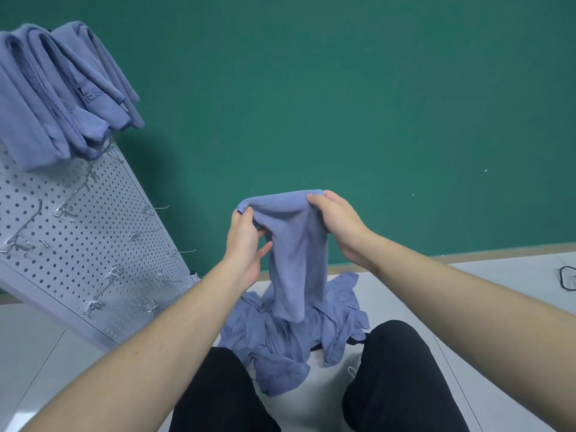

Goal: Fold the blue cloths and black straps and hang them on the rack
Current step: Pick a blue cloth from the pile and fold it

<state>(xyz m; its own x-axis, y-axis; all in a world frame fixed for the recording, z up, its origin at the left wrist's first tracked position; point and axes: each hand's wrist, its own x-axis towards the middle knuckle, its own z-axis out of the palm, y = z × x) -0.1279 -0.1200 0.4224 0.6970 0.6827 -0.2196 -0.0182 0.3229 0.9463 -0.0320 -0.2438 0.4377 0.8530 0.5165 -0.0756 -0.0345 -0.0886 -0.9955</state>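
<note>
Hands meet at chest height in front of a green wall [343, 88], both clamped on one blue cloth [293, 251]. The left hand [244, 241] pinches its upper left corner, fingers curled into the fabric; the right hand [338, 227] grips the upper right edge. The cloth hangs down between them in a narrow doubled length, its lower end touching a crumpled pile of blue cloths [290, 338] on the pale floor [46, 353], between the person's black-trousered knees [396, 369]. At left leans a grey pegboard rack [93, 238] with wire hooks [152, 210]; several folded blue cloths [59, 95] hang over its top. A black strap [568, 280] lies at the far right edge.
</note>
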